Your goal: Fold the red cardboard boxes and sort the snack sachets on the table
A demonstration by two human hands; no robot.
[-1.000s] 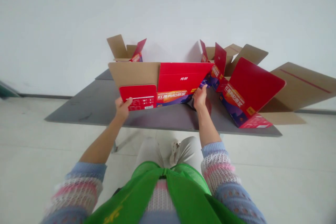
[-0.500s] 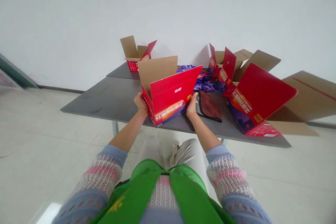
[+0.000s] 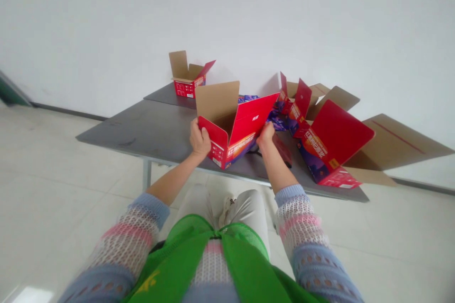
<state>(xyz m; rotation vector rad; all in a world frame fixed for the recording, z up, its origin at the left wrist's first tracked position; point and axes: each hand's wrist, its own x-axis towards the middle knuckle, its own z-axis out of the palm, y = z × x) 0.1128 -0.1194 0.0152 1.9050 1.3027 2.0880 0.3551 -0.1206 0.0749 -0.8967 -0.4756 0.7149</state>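
A red printed carton point(image 3: 236, 129) with brown cardboard inside stands open on the grey table point(image 3: 156, 128), its flaps up. My left hand point(image 3: 199, 138) grips the carton's left end flap. My right hand point(image 3: 266, 135) holds its right end, near the front panel. A dark red cloth point(image 3: 283, 150) lies on the table just right of my right hand, partly hidden by my wrist.
A second open red carton point(image 3: 329, 144) lies tilted at the right, with more red cartons point(image 3: 296, 104) and blue packets point(image 3: 275, 118) behind. A small open carton point(image 3: 187, 80) stands at the table's far side. A large brown cardboard box point(image 3: 398, 144) lies at the far right.
The carton went from a flat spread sheet to a squared-up open box. It has turned so its left end faces me, and both hands moved closer together on its ends.
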